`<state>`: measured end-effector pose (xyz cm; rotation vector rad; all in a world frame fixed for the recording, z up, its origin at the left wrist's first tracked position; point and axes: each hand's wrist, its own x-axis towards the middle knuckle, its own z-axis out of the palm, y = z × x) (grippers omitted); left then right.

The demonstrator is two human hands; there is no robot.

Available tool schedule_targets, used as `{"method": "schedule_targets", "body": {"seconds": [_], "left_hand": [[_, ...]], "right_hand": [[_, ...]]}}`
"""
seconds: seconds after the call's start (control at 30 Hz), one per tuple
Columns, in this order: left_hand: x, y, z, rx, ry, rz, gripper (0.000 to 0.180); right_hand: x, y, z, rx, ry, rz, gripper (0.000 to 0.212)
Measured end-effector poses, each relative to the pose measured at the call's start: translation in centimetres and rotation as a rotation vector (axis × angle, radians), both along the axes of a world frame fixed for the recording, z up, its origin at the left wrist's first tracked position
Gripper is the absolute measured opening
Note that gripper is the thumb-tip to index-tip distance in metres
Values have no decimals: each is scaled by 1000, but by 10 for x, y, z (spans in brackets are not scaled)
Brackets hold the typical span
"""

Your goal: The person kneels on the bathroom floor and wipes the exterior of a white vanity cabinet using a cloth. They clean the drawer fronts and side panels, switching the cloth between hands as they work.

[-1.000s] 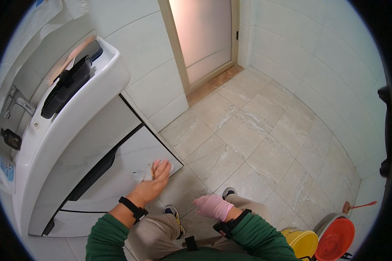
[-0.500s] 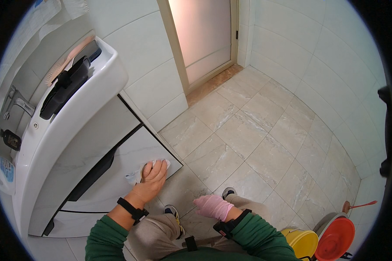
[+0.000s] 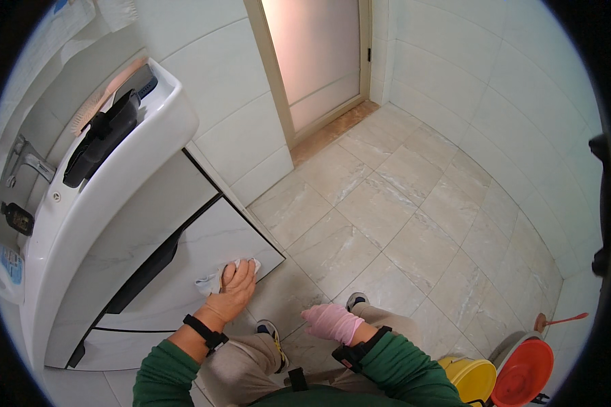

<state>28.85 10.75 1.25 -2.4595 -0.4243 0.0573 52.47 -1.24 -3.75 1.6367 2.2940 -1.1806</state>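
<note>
My left hand (image 3: 235, 290) presses a white cloth (image 3: 214, 277) flat against the lower white cabinet door (image 3: 183, 271) under the sink. Only the cloth's upper edge shows past my fingers. My right hand (image 3: 331, 321), in a pink glove, hangs loosely curled over my right knee and holds nothing. Both sleeves are green, with a black band at each wrist.
A white basin (image 3: 108, 183) with a black object on its rim tops the cabinet at left. A doorway (image 3: 316, 61) stands at the back. A yellow bucket (image 3: 470, 377) and a red bucket (image 3: 523, 372) sit at lower right on the tiled floor (image 3: 400, 217).
My left hand with the cloth has slid a little down and left along the cabinet door. The gloved right hand has stayed in place.
</note>
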Motion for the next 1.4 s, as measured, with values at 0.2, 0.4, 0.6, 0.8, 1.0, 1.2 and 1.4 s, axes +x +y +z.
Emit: {"method": "schedule_targets", "body": {"seconds": [0.2,0.4,0.6,0.8,1.0,1.2,1.4], "left_hand": [[5,-4,-2,23,60,-38,39],[11,1,3,-30,-16,-21,37],[-32,1,-8,10,113,-156,36],[-57,-10,9,53,264,-109,32],[1,1,52,-37,-170,10,27],[-18,-9,53,15,-171,-4,28],[-99,-40,72,90,-168,35,19]], "right_hand": [[1,-1,-3,-11,-6,19,34],[-1,-1,-4,-14,-8,-2,32],[2,-1,-2,-4,-17,-1,33],[1,-2,6,-3,9,12,32],[-1,0,-6,-13,13,-6,32],[1,0,-16,-15,-20,-15,32],[2,-3,-6,12,6,-19,32]]}}
